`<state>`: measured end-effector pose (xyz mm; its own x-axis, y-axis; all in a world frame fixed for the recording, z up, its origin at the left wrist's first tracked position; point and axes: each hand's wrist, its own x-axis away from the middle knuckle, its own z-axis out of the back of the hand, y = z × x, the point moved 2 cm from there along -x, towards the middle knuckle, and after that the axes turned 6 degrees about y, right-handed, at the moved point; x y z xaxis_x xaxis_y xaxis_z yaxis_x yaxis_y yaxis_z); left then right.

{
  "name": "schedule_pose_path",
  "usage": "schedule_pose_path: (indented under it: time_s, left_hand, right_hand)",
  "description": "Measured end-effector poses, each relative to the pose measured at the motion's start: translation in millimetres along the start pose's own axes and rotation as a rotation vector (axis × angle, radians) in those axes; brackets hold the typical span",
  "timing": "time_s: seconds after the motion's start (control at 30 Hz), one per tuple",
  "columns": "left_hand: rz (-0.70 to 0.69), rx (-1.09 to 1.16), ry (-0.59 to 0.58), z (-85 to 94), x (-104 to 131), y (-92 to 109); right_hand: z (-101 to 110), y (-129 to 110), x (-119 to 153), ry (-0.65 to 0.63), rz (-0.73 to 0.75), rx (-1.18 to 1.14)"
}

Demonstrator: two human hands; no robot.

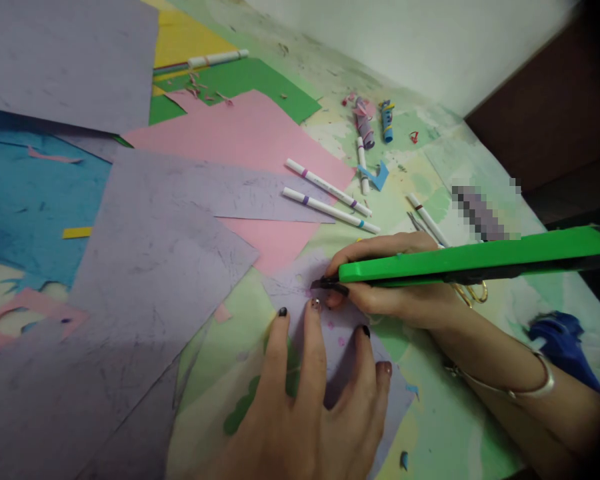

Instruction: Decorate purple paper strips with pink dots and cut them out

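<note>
My right hand (400, 293) grips a long green utility knife (470, 257) with a black front end. Its tip touches a piece of purple paper (347, 360) that bears several small pink marks. Spread fingers of my left hand (310, 400) press flat on this same paper, just below the knife tip. Left of the hands lies a bigger sheet of purple paper (155, 260), partly over a pink sheet (260, 133). Two white markers (330, 210) rest side by side beyond the right hand.
Scissors (475, 293) with gold handles lie partly hidden behind my right wrist. Farther right is a blue tool (563, 340), perhaps a glue gun. Small rolled-paper figures (387, 121) stand near the wall. Blue paper (40, 207) and a green sheet (250, 83) lie about, with scraps.
</note>
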<state>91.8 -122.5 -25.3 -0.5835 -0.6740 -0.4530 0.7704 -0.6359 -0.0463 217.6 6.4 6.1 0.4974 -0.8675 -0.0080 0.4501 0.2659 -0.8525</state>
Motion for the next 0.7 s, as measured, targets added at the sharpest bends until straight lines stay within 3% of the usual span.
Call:
schedule_pose_path:
  time_s: [0.43, 0.57, 0.7]
  left_hand:
    - [0.014, 0.0, -0.003, -0.3, 2.7, 0.5]
    - [0.038, -0.051, -0.032, -0.3, 0.0, 3.0]
    - [0.075, -0.06, -0.064, 0.8, -5.4, 4.3]
  right_hand:
    - [-1.2, -18.2, -0.3, -0.014, 0.052, 0.156]
    - [1.6, -20.2, 1.7, -0.077, 0.049, 0.124]
    - [0.5, -18.4, 5.0, -0.033, 0.031, 0.056]
